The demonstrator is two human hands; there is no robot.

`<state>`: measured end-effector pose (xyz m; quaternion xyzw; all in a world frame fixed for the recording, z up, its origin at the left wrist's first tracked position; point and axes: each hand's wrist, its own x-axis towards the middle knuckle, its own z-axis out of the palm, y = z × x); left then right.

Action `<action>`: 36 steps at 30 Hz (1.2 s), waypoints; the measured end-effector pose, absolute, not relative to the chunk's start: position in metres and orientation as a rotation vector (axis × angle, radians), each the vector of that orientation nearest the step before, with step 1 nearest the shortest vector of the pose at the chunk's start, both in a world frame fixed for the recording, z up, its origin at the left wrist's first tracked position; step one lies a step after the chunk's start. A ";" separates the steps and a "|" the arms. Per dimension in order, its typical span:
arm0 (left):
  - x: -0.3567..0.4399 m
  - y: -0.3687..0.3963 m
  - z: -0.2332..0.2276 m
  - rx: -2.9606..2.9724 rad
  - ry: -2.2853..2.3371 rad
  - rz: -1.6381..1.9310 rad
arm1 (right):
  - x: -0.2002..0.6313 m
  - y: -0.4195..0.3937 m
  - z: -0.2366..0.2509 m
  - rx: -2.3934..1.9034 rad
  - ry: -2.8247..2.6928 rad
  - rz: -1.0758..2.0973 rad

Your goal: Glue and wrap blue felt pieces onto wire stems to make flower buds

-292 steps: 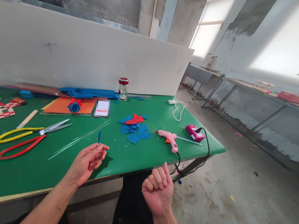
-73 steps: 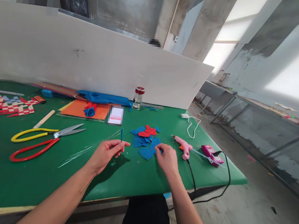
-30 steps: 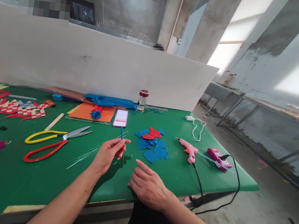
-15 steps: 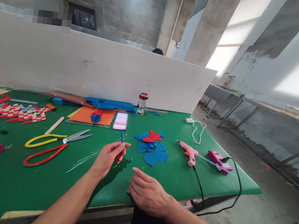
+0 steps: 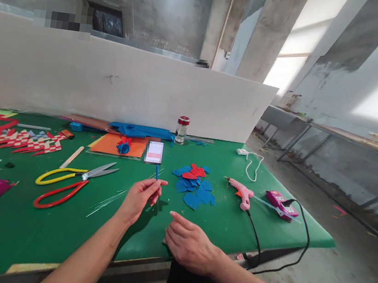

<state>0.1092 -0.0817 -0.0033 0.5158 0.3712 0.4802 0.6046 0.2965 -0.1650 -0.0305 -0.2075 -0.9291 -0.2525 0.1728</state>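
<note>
My left hand point(image 5: 144, 197) pinches a thin wire stem with a blue-wrapped tip point(image 5: 157, 173), held upright above the table. The wire's lower end shows faintly below the fingers. At the table's front edge rests my right hand point(image 5: 189, 243), its fingers loosely curled under and its thumb stretched out; I see nothing in it. Beyond the right hand lies a loose pile of blue petal-shaped pieces point(image 5: 191, 201) with red pieces point(image 5: 198, 171) on top. Several thin wires point(image 5: 107, 203) lie beside my left wrist. A phone point(image 5: 154, 152) lies behind the blue tip.
Scissors point(image 5: 80, 174) and a wooden stick point(image 5: 72, 156) lie left. A pink glue gun point(image 5: 243, 192), its cord and a purple power strip point(image 5: 281, 205) occupy the right. A red-lidded jar point(image 5: 182, 130) stands before the white board point(image 5: 147, 89). A red-and-blue flower point(image 5: 123, 147) lies on orange sheets point(image 5: 108, 144).
The whole view has shifted slightly, so things appear a little farther right. Both hands keep nearly the same pose, the left one still holding the blue-tipped wire.
</note>
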 end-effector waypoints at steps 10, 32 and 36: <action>0.109 -0.080 -0.006 1.198 0.853 1.107 | 0.273 -0.181 0.001 -0.612 -1.562 0.955; 0.110 -0.079 -0.009 1.250 0.853 1.094 | 0.266 -0.162 -0.012 0.010 -0.168 1.630; 0.110 -0.080 -0.008 1.248 0.856 1.091 | 0.269 -0.163 -0.012 -0.032 -0.197 1.601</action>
